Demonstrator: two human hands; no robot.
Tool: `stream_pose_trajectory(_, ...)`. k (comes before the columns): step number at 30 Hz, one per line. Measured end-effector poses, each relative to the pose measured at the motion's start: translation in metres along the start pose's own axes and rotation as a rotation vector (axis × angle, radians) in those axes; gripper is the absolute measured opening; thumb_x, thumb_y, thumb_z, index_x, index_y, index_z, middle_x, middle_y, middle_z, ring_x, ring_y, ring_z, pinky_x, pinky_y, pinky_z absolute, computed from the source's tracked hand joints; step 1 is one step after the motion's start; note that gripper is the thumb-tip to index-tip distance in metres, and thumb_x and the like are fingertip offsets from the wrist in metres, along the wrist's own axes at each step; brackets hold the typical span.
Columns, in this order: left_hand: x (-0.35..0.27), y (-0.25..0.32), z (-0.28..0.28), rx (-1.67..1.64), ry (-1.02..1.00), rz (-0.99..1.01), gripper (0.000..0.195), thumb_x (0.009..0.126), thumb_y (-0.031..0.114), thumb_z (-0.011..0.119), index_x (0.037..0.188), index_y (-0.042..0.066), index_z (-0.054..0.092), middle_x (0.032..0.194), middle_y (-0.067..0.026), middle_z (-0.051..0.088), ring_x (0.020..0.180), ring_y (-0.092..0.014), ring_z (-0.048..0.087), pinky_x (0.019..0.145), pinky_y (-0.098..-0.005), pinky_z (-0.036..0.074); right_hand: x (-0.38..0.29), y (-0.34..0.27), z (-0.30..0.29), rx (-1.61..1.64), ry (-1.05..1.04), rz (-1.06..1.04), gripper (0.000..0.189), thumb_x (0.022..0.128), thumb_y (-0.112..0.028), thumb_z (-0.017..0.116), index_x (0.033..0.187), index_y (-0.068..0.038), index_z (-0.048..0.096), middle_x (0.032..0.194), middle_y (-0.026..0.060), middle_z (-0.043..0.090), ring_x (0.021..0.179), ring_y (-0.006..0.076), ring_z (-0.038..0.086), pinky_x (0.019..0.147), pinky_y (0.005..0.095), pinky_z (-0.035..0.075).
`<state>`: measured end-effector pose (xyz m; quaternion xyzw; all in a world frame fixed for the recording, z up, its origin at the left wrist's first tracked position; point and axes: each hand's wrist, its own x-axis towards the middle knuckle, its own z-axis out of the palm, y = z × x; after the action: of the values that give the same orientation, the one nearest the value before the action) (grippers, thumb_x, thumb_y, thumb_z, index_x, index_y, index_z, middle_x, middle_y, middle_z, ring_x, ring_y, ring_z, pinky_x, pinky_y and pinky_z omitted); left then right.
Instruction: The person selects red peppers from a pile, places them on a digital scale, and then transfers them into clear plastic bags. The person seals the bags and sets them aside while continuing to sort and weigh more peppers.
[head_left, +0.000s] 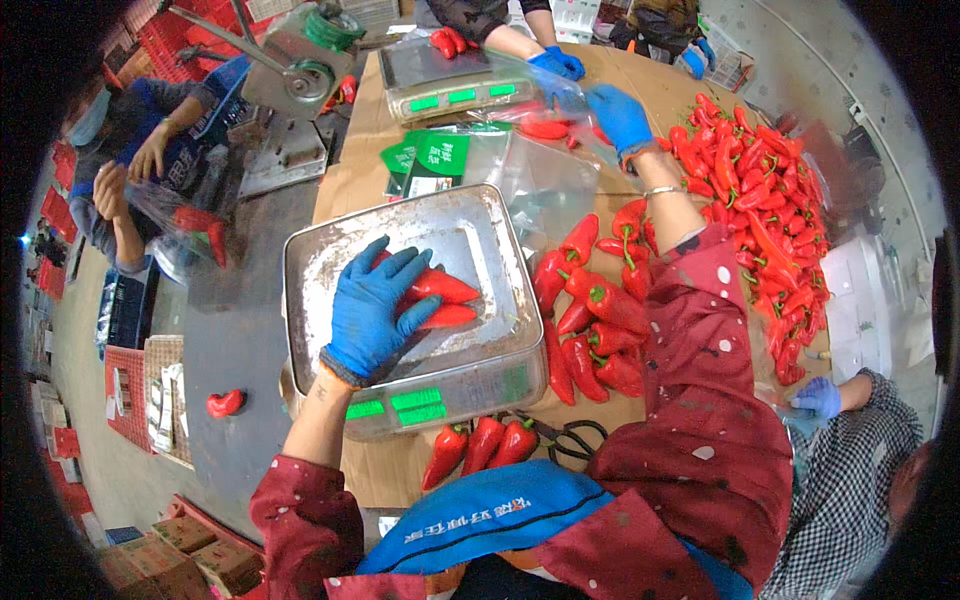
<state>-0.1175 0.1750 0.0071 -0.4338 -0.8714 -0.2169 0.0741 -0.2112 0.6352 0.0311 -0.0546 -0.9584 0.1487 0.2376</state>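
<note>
My left hand (375, 311), in a blue glove, lies over red peppers (444, 285) on the metal pan of a weighing scale (495, 315). The pepper tips stick out between its thumb and fingers. My right hand (621, 124), also gloved in blue, is stretched forward beside a clear plastic bag (551, 101) near some red peppers; its fingertips are blurred, so its grip is unclear. Flat clear bags with green printed panels (444, 155) lie behind the scale. Loose red peppers (604, 315) lie to the scale's right, under my right forearm.
Black-handled scissors (576, 441) and several peppers (484, 446) lie before the scale. A large pepper heap (772, 195) covers the right side. Across the table, a co-worker's gloved hands (562, 64) are by a second scale (457, 94). Another person at left holds a bag of peppers (199, 221).
</note>
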Motion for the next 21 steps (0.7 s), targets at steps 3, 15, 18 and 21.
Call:
stream_pose_trajectory(3,0.002,-0.008,0.0,-0.356,0.143,-0.099,0.068,0.076,0.027,0.078,0.138,0.013,0.052,0.14,-0.0149,0.05,0.132,-0.037,0.042,0.111,-0.0441,0.033,-0.003,-0.093,-0.039,0.184,-0.005,-0.36,0.024,0.094,-0.022,0.054,0.113,-0.02,0.069,0.101,0.0108,0.069,0.09,0.0274,0.066,0.079,0.0381,0.051)
stream_pose_trajectory(15,-0.079,-0.013,-0.07,0.338,0.603,-0.132,0.101,0.063,0.037,0.086,0.148,0.013,0.037,0.153,-0.0225,0.026,0.14,-0.048,0.022,0.112,-0.0538,0.024,-0.089,-0.248,-0.07,0.6,-0.513,-0.878,0.02,0.093,-0.012,0.06,0.11,-0.011,0.071,0.108,0.0083,0.069,0.107,0.0191,0.063,0.101,0.0344,0.044)
stream_pose_trajectory(18,-0.087,0.01,-0.056,0.215,0.546,-0.117,0.114,0.057,0.047,0.087,0.147,0.004,0.033,0.152,-0.0246,0.026,0.14,-0.049,0.022,0.114,-0.055,0.022,-0.084,-0.263,-0.066,0.496,-0.5,-0.415,0.025,0.096,-0.023,0.059,0.114,-0.01,0.069,0.102,0.0073,0.071,0.096,0.0159,0.066,0.089,0.0288,0.05)
stream_pose_trajectory(21,-0.073,0.032,-0.043,0.129,0.547,-0.146,0.13,0.053,0.054,0.087,0.148,-0.004,0.022,0.152,-0.0276,0.024,0.14,-0.049,0.021,0.115,-0.0534,0.019,-0.075,-0.293,-0.065,0.555,-0.318,-0.542,0.026,0.096,-0.024,0.056,0.111,-0.008,0.07,0.1,0.0063,0.072,0.093,0.0162,0.067,0.088,0.028,0.05)
